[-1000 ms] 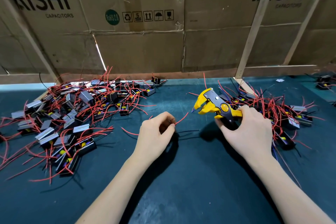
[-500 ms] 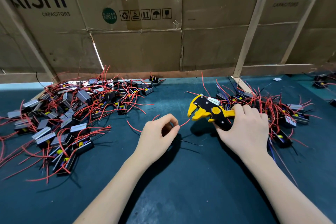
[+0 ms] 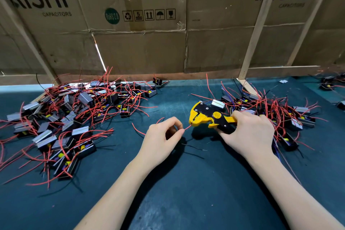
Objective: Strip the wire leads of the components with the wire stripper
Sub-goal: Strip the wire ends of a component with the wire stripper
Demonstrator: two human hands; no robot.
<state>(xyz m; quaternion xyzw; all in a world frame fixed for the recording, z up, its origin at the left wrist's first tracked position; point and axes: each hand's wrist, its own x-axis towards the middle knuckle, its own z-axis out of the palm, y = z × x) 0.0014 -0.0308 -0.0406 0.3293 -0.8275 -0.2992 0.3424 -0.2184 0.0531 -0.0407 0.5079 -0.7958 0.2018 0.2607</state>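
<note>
My right hand [image 3: 248, 132] grips the handles of a yellow and black wire stripper [image 3: 207, 115], whose jaws point left. My left hand [image 3: 162, 140] pinches a red wire lead [image 3: 187, 127] between thumb and forefinger. The tip of that lead reaches into the stripper's jaws. The component this lead belongs to is hidden under my left hand. A black lead [image 3: 194, 147] trails out on the mat below that hand.
A big pile of small black components with red leads [image 3: 61, 123] covers the dark green mat [image 3: 186, 192] on the left. A second pile [image 3: 276, 114] lies behind my right hand. Cardboard sheets [image 3: 140, 43] and wooden slats [image 3: 255, 30] wall off the back.
The stripper has come down and left until its jaws meet the red lead's tip. My left hand kept its pinch and barely shifted.
</note>
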